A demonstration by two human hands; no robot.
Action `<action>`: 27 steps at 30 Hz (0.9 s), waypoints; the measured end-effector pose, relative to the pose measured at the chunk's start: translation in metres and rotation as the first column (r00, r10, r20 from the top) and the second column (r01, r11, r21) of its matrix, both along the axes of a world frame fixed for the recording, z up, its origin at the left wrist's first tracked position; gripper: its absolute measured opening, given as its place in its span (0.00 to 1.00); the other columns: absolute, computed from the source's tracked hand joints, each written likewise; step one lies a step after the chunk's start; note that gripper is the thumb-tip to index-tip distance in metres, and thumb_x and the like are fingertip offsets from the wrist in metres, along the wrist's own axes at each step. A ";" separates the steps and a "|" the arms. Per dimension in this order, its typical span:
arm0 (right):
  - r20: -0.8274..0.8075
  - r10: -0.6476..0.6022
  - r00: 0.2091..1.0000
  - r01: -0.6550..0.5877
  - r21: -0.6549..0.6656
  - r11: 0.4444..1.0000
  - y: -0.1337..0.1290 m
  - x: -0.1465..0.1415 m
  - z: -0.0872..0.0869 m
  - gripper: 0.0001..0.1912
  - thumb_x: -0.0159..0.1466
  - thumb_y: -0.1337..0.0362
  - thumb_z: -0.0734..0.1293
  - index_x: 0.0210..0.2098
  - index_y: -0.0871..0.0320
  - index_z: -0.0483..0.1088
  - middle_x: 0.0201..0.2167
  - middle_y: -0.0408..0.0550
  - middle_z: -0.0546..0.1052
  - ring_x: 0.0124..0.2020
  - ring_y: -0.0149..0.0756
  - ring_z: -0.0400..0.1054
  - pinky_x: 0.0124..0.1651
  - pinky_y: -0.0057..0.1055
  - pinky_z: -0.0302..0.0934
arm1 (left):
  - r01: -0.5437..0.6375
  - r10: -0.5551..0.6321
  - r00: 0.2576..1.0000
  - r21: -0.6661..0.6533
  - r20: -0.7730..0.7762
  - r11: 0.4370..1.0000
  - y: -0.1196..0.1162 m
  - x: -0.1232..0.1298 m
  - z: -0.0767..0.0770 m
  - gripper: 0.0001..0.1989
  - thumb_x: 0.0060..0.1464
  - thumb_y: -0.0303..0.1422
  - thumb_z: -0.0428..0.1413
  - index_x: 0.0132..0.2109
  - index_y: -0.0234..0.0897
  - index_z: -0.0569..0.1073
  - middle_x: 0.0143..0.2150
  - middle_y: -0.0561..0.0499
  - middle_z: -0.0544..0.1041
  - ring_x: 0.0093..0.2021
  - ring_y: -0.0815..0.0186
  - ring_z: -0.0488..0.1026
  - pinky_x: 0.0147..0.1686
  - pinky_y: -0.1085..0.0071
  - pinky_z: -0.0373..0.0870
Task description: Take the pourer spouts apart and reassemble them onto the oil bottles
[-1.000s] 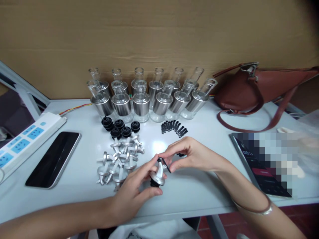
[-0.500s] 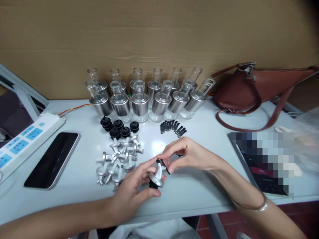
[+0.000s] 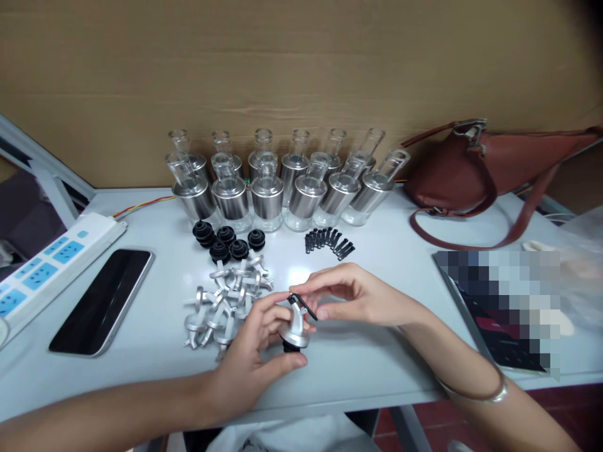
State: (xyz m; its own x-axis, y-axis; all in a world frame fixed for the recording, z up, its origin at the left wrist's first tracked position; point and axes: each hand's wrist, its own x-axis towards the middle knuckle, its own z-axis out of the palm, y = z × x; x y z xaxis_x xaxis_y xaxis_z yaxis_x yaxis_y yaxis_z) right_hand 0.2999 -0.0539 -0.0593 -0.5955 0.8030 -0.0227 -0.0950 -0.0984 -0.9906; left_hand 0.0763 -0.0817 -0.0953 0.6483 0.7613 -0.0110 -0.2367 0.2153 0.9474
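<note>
My left hand point(image 3: 257, 355) is closed around a silver bottle pourer point(image 3: 296, 331) with a black ribbed stopper at its base. The pourer's spout points up and a little left. Between the fingers of my right hand point(image 3: 351, 295) is a small black flap cap point(image 3: 304, 306), which lies slantwise over the spout tip; whether it is fixed there I cannot tell. To the left of my left hand is a pile of silver pourer spouts point(image 3: 219, 320). Behind the pile sit several black ribbed stoppers point(image 3: 226, 235), and more black flap caps point(image 3: 325, 238) lie in a fanned row.
Two rows of glass bottles point(image 3: 267, 194) with metal sleeves stand at the back. A phone point(image 3: 101, 301) and a white power strip point(image 3: 56, 270) lie on the left. At the right are a brown handbag point(image 3: 447, 166) and a tablet point(image 3: 490, 326).
The pourer has turned slightly in my left hand. My right fingers have shifted left, and the black flap cap now lies across the top of the spout.
</note>
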 end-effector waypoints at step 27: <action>0.119 -0.050 0.992 0.051 -0.005 0.999 -0.006 -0.011 0.007 0.17 0.57 0.72 0.73 0.45 0.60 0.68 0.28 0.38 0.73 0.31 0.26 0.68 0.41 0.27 0.63 | -0.086 0.082 0.982 -0.016 -0.171 0.996 0.001 0.001 0.003 0.27 0.55 0.26 0.58 0.59 0.48 0.63 0.42 0.53 0.67 0.46 0.68 0.70 0.54 0.71 0.64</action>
State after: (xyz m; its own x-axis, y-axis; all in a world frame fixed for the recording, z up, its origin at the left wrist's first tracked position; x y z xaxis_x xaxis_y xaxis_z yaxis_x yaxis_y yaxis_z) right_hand 0.2893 -0.0594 -0.0522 -0.5468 0.8316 -0.0971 0.0179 -0.1043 -0.9944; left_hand 0.0772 -0.0810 -0.0925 0.5692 0.8112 -0.1339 -0.0912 0.2241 0.9703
